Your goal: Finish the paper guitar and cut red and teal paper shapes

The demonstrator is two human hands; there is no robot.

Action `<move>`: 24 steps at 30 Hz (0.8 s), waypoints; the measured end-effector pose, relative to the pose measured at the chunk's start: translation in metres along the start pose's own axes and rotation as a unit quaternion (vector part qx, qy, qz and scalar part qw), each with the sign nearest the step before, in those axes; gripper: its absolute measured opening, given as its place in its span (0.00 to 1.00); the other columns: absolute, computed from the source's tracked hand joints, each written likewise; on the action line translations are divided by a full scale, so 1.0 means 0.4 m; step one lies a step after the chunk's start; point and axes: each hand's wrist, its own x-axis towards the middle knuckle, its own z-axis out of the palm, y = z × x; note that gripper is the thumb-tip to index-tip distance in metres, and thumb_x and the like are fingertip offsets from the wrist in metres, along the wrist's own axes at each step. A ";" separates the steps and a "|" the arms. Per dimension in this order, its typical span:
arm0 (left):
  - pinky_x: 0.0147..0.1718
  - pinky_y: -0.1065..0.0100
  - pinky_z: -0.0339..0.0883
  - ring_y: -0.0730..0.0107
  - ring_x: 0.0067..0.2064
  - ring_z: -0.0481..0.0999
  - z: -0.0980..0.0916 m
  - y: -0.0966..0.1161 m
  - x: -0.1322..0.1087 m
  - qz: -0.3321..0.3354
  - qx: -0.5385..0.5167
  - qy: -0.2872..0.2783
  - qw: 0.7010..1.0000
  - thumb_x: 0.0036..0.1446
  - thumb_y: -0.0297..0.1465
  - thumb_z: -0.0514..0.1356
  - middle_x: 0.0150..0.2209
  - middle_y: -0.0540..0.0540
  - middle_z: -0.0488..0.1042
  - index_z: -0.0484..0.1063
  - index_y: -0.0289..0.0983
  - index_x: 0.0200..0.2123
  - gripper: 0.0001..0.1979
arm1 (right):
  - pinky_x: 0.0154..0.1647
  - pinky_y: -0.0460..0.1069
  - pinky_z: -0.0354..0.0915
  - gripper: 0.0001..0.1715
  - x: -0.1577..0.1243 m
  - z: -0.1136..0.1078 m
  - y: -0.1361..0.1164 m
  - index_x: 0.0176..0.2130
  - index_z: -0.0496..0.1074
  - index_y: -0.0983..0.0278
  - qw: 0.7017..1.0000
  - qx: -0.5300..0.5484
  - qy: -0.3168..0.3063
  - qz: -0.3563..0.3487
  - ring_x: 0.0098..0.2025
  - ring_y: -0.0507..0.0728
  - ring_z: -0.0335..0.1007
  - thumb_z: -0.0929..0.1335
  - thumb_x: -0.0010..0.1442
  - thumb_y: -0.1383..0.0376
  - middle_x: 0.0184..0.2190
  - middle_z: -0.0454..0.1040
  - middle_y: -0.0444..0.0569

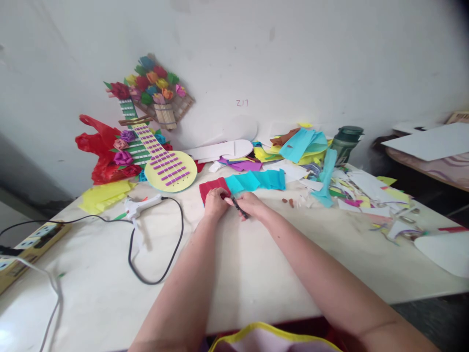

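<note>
Both of my arms reach out over the white table (256, 274). My left hand (215, 203) is closed, its fingers pinching the near edge of a red paper piece (212, 187). Right beside it, my right hand (251, 204) is closed on a thin dark stick-like tool (240, 209), whose tip points toward the red paper. The two hands nearly touch. A crumpled turquoise paper strip (256, 181) lies just behind them, touching the red piece.
A white glue gun (141, 206) with a black cord (161, 274) lies at left, near a power strip (32, 242). A paper guitar (161, 159) and flower craft (157, 88) lean against the wall. Paper scraps (351, 190) and a green bottle (346, 142) crowd the right.
</note>
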 end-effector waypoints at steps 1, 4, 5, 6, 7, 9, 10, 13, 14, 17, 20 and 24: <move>0.39 0.68 0.65 0.67 0.35 0.73 -0.001 0.001 0.000 0.002 0.003 0.003 1.000 0.41 0.23 0.59 0.30 0.46 0.76 0.74 0.36 0.27 0.07 | 0.12 0.43 0.58 0.31 0.001 0.000 -0.002 0.22 0.63 0.65 1.000 -0.006 -0.002 -0.001 0.12 0.51 0.64 0.68 0.44 0.40 0.12 0.67 0.46; 0.39 0.68 0.65 0.66 0.36 0.73 -0.001 0.004 -0.001 0.003 0.015 0.011 1.000 0.42 0.23 0.58 0.30 0.46 0.76 0.74 0.36 0.26 0.07 | 0.12 0.44 0.58 0.30 0.007 -0.001 -0.007 0.21 0.64 0.65 1.000 -0.016 0.003 0.003 0.13 0.52 0.65 0.68 0.44 0.41 0.12 0.67 0.46; 0.39 0.68 0.65 0.66 0.36 0.73 -0.001 0.005 -0.001 0.003 0.017 0.014 1.000 0.42 0.24 0.58 0.30 0.46 0.76 0.74 0.36 0.26 0.06 | 0.12 0.44 0.58 0.30 0.009 0.000 -0.008 0.21 0.64 0.65 1.000 -0.018 0.006 0.004 0.13 0.52 0.65 0.68 0.44 0.41 0.12 0.67 0.46; 0.39 0.68 0.65 0.65 0.36 0.73 -0.001 0.005 -0.001 0.003 0.019 0.016 1.000 0.42 0.24 0.58 0.30 0.46 0.76 0.74 0.36 0.26 0.06 | 0.12 0.44 0.58 0.30 0.011 0.000 -0.008 0.21 0.64 0.65 1.000 -0.021 0.009 0.003 0.13 0.52 0.65 0.68 0.45 0.41 0.12 0.67 0.46; 0.39 0.68 0.65 0.65 0.36 0.73 -0.001 0.005 0.000 0.003 0.019 0.017 1.000 0.42 0.24 0.58 0.30 0.46 0.76 0.74 0.36 0.26 0.06 | 0.12 0.44 0.59 0.30 0.014 0.001 -0.008 0.21 0.64 0.65 1.000 -0.026 0.012 0.001 0.13 0.52 0.65 0.68 0.45 0.41 0.12 0.67 0.46; 0.40 0.68 0.65 0.65 0.36 0.73 0.000 0.005 0.000 0.004 0.019 0.017 1.000 0.42 0.24 0.58 0.30 0.46 0.76 0.75 0.36 0.26 0.07 | 0.13 0.44 0.60 0.30 0.020 0.003 -0.006 0.21 0.65 0.65 0.999 -0.038 0.016 -0.004 0.13 0.52 0.65 0.68 0.45 0.41 0.13 0.68 0.46; 0.40 0.68 0.65 0.65 0.36 0.73 0.000 0.005 0.000 0.004 0.019 0.016 1.000 0.42 0.23 0.58 0.30 0.46 0.76 0.75 0.36 0.26 0.07 | 0.13 0.44 0.60 0.30 0.023 0.004 -0.005 0.21 0.65 0.65 0.999 -0.042 0.019 -0.005 0.13 0.52 0.65 0.68 0.45 0.41 0.13 0.68 0.47; 0.40 0.68 0.65 0.65 0.36 0.74 0.000 0.004 0.000 0.004 0.021 0.011 1.000 0.41 0.23 0.58 0.30 0.46 0.76 0.75 0.36 0.27 0.08 | 0.14 0.44 0.60 0.31 0.027 0.007 -0.003 0.21 0.66 0.66 0.998 -0.055 0.025 -0.007 0.13 0.51 0.65 0.67 0.45 0.40 0.13 0.68 0.47; 0.40 0.68 0.65 0.65 0.36 0.74 -0.001 0.004 -0.001 0.004 0.020 0.009 1.000 0.41 0.23 0.58 0.31 0.46 0.76 0.75 0.36 0.27 0.08 | 0.14 0.44 0.60 0.31 0.028 0.008 -0.003 0.22 0.66 0.66 0.998 -0.060 0.025 -0.008 0.13 0.51 0.65 0.67 0.45 0.40 0.13 0.68 0.47; 0.40 0.68 0.66 0.65 0.36 0.74 -0.003 0.004 -0.002 0.006 0.013 0.004 1.000 0.40 0.22 0.58 0.30 0.45 0.76 0.74 0.36 0.26 0.08 | 0.14 0.44 0.60 0.31 0.025 0.008 -0.006 0.22 0.66 0.66 0.997 -0.072 0.023 -0.007 0.13 0.52 0.66 0.67 0.45 0.40 0.14 0.69 0.47; 0.39 0.68 0.66 0.65 0.35 0.74 -0.006 0.005 -0.004 0.008 0.003 0.002 1.000 0.40 0.23 0.59 0.29 0.45 0.76 0.74 0.35 0.26 0.07 | 0.14 0.44 0.60 0.31 0.021 0.009 -0.012 0.21 0.66 0.66 0.996 -0.086 0.024 -0.005 0.14 0.52 0.66 0.67 0.44 0.40 0.14 0.69 0.48; 0.38 0.68 0.66 0.65 0.34 0.74 -0.007 0.007 -0.004 0.008 -0.004 0.003 1.000 0.39 0.22 0.59 0.29 0.45 0.76 0.74 0.34 0.26 0.07 | 0.15 0.44 0.60 0.31 0.015 0.010 -0.018 0.22 0.67 0.66 0.994 -0.101 0.035 -0.001 0.14 0.52 0.67 0.66 0.44 0.40 0.14 0.70 0.48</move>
